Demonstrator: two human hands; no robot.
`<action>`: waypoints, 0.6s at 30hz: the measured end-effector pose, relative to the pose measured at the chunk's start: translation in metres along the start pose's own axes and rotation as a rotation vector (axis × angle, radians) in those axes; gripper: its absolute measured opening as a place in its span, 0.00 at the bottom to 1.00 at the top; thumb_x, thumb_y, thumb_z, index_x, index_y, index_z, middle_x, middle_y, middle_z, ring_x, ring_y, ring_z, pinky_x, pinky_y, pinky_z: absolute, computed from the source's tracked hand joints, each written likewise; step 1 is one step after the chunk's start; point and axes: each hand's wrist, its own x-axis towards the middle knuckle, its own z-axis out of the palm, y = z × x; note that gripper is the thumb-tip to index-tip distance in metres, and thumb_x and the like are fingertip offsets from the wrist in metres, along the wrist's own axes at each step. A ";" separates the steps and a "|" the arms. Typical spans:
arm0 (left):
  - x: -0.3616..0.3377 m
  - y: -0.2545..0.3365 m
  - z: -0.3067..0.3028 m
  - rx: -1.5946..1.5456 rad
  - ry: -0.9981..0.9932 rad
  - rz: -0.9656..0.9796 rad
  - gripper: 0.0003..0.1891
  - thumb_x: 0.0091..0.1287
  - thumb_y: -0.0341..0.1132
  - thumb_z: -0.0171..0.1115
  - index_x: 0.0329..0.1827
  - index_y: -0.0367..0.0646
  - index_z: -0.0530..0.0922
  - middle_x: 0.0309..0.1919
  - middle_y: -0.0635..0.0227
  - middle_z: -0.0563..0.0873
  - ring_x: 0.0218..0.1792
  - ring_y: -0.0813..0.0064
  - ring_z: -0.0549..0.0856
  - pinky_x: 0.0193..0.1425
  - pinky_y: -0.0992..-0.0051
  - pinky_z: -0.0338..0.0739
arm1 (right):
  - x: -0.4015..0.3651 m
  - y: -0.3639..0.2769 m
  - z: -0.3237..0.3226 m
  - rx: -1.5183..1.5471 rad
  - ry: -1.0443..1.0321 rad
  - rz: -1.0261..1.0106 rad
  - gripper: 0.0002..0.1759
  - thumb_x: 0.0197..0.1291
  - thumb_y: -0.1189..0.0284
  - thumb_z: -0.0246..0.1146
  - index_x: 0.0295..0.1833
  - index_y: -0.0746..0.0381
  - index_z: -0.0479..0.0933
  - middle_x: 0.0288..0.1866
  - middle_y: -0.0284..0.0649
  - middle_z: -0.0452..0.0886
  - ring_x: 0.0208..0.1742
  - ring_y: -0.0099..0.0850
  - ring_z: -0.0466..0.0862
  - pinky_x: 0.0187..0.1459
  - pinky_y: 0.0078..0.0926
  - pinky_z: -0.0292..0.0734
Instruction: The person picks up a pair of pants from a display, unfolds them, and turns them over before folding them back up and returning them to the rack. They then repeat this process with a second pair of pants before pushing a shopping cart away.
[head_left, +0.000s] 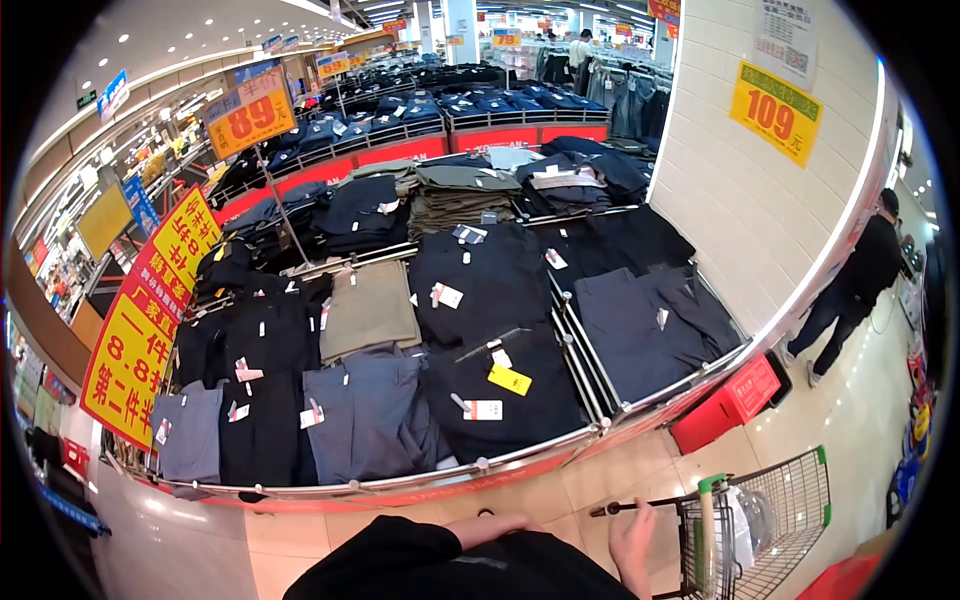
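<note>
My right hand (632,538) is at the lower right, its fingers closed around a slim dark rod (614,509). The rod reaches toward the shopping cart (775,500); I cannot tell whether it is part of the cart. Wire mesh forms the cart, with green corners and a pale upright handle bar (709,535) beside my hand. Inside lies a clear and white plastic bag (752,520). My left hand (515,524) rests low in front of my black shirt, its fingers mostly hidden. Ahead of me, folded trousers (500,395) with tags cover a display stand.
A metal rail (480,466) edges the stand. On the right are a white pillar (740,190) with a yellow price sign (777,114) and a red box (725,403) on the floor. A person in dark clothes (850,280) stands in the aisle. Tall yellow-red sign (150,320) at left.
</note>
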 end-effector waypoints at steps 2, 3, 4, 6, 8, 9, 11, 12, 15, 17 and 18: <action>-0.007 -0.007 -0.016 -0.014 0.002 0.015 0.15 0.60 0.45 0.71 0.40 0.43 0.88 0.37 0.68 0.88 0.38 0.77 0.84 0.45 0.72 0.79 | 0.010 -0.022 0.020 0.027 -0.123 0.004 0.31 0.49 0.76 0.68 0.61 0.66 0.67 0.55 0.54 0.70 0.59 0.51 0.72 0.60 0.42 0.69; -0.009 -0.011 -0.023 -0.023 0.006 0.026 0.15 0.60 0.45 0.71 0.40 0.42 0.87 0.37 0.68 0.88 0.39 0.77 0.84 0.45 0.72 0.79 | 0.014 -0.031 0.029 0.050 -0.241 0.011 0.30 0.50 0.75 0.68 0.61 0.64 0.68 0.55 0.53 0.71 0.57 0.50 0.74 0.57 0.41 0.72; -0.011 -0.014 -0.029 -0.028 0.010 0.036 0.15 0.60 0.45 0.71 0.41 0.42 0.87 0.38 0.68 0.88 0.39 0.77 0.84 0.46 0.72 0.79 | 0.017 -0.038 0.039 0.047 -0.245 0.007 0.30 0.50 0.75 0.68 0.61 0.64 0.68 0.55 0.53 0.71 0.57 0.50 0.74 0.57 0.41 0.72; -0.013 -0.020 -0.040 -0.038 0.019 0.050 0.15 0.60 0.44 0.70 0.41 0.42 0.87 0.38 0.67 0.88 0.40 0.76 0.85 0.46 0.71 0.79 | 0.027 -0.046 0.061 0.052 -0.320 -0.164 0.24 0.53 0.74 0.68 0.56 0.63 0.73 0.52 0.49 0.76 0.49 0.43 0.81 0.50 0.36 0.78; -0.018 -0.025 -0.046 -0.056 0.029 0.064 0.15 0.60 0.44 0.70 0.41 0.42 0.87 0.38 0.67 0.88 0.40 0.76 0.85 0.46 0.71 0.78 | 0.040 -0.056 0.075 0.080 -0.340 -0.256 0.22 0.54 0.74 0.68 0.55 0.62 0.74 0.52 0.48 0.77 0.48 0.42 0.82 0.49 0.36 0.79; -0.020 -0.027 -0.049 -0.059 0.037 0.071 0.15 0.60 0.43 0.69 0.42 0.41 0.87 0.38 0.67 0.88 0.40 0.76 0.85 0.47 0.71 0.78 | 0.047 -0.063 0.080 0.112 -0.352 -0.344 0.20 0.54 0.73 0.68 0.53 0.62 0.75 0.51 0.48 0.78 0.47 0.41 0.83 0.47 0.35 0.80; -0.022 -0.027 -0.055 -0.072 0.058 0.090 0.14 0.61 0.43 0.69 0.42 0.41 0.86 0.39 0.67 0.88 0.41 0.75 0.85 0.47 0.71 0.78 | 0.064 -0.075 0.082 0.129 -0.377 -0.351 0.18 0.56 0.73 0.68 0.52 0.62 0.76 0.48 0.47 0.81 0.47 0.41 0.85 0.46 0.35 0.80; -0.022 -0.026 -0.058 -0.076 0.070 0.104 0.14 0.61 0.42 0.69 0.42 0.41 0.86 0.39 0.66 0.88 0.41 0.75 0.85 0.47 0.71 0.78 | 0.075 -0.075 0.089 0.157 -0.423 -0.364 0.18 0.56 0.73 0.67 0.52 0.62 0.76 0.44 0.46 0.82 0.44 0.40 0.85 0.44 0.35 0.81; -0.021 -0.022 -0.064 -0.097 0.113 0.148 0.14 0.61 0.41 0.68 0.43 0.40 0.86 0.40 0.66 0.88 0.42 0.74 0.85 0.48 0.70 0.78 | 0.103 -0.080 0.094 0.221 -0.519 -0.393 0.18 0.58 0.72 0.66 0.53 0.62 0.75 0.37 0.42 0.84 0.38 0.39 0.86 0.40 0.35 0.81; -0.020 -0.019 -0.067 -0.110 0.153 0.180 0.14 0.61 0.41 0.68 0.43 0.40 0.86 0.40 0.66 0.88 0.43 0.74 0.85 0.48 0.70 0.78 | 0.123 -0.084 0.094 0.263 -0.564 -0.410 0.17 0.58 0.72 0.66 0.53 0.62 0.75 0.33 0.41 0.85 0.34 0.38 0.87 0.37 0.34 0.81; -0.018 -0.018 -0.069 -0.114 0.169 0.198 0.14 0.62 0.41 0.67 0.43 0.40 0.85 0.40 0.65 0.88 0.43 0.73 0.85 0.48 0.70 0.78 | 0.131 -0.083 0.093 0.274 -0.577 -0.422 0.17 0.59 0.72 0.66 0.54 0.62 0.74 0.32 0.40 0.85 0.33 0.37 0.87 0.36 0.34 0.81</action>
